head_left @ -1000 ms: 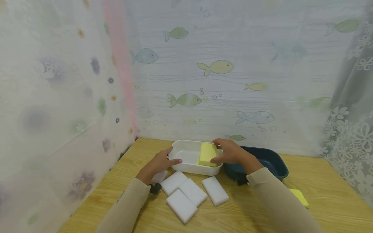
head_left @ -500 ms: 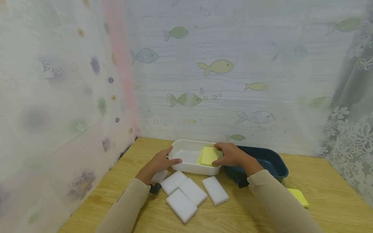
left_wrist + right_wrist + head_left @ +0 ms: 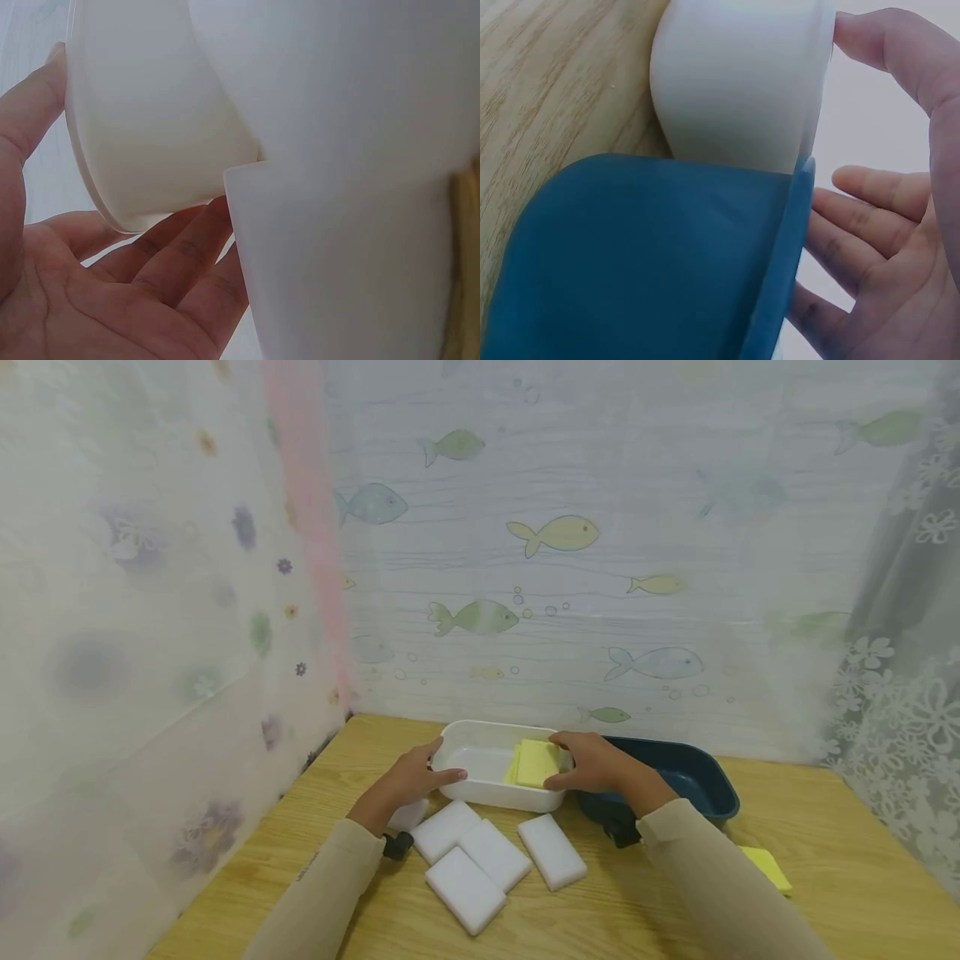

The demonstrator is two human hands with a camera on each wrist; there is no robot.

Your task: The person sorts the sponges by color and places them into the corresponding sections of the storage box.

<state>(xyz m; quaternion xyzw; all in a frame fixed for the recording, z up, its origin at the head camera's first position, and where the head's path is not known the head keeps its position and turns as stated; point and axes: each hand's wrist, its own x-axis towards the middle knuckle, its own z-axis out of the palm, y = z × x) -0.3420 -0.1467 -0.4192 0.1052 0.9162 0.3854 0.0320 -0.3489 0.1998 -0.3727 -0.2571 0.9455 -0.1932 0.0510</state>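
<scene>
A white rectangular plastic tub (image 3: pixel 480 795) stands on the table, with a yellow sponge (image 3: pixel 537 765) lying over another yellow piece at its right end. My left hand (image 3: pixel 402 779) grips the tub's left end; in the left wrist view, its thumb and fingers bend round the rim. At the right end, my right hand (image 3: pixel 600 764) spans the tub beside the sponge. In the right wrist view, the thumb touches the white rim while the other fingers spread loosely behind a dark blue tub (image 3: pixel 645 247). The sponge is out of sight there.
Several white sponges (image 3: pixel 467 891) lie on the wooden table (image 3: pixel 637 910) in front of the white tub, some overlapping. Another yellow sponge (image 3: pixel 765 870) lies at the right, partly behind the right sleeve. A patterned curtain (image 3: pixel 480 568) hangs behind the table.
The yellow sponge has gone down from a raised, tilted pose to lie in the tub. My right hand has lowered slightly and let go of it. The left hand has stayed in place.
</scene>
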